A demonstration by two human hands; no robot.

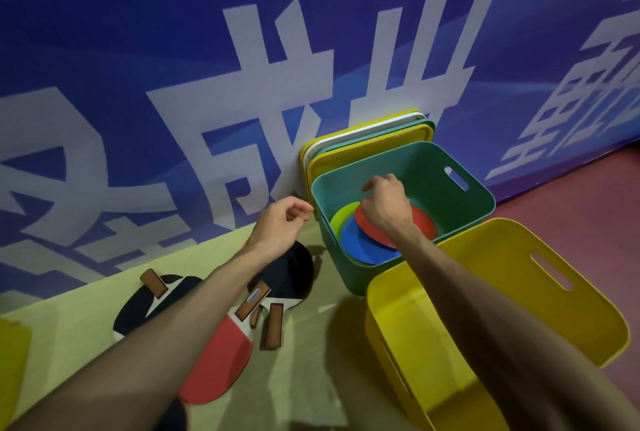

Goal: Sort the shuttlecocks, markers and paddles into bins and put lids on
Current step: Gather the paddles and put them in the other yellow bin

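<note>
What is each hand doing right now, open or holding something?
Left hand: loosely curled, holds nothing.
Right hand: curled over the red marker disc in the green bin; grip cannot be told.

I see a pale yellow-green mat with the paddles lying overlapped on its left part, the teal bin standing to their right by the far wall, the yellow bin nearer, and red floor further right.
</note>
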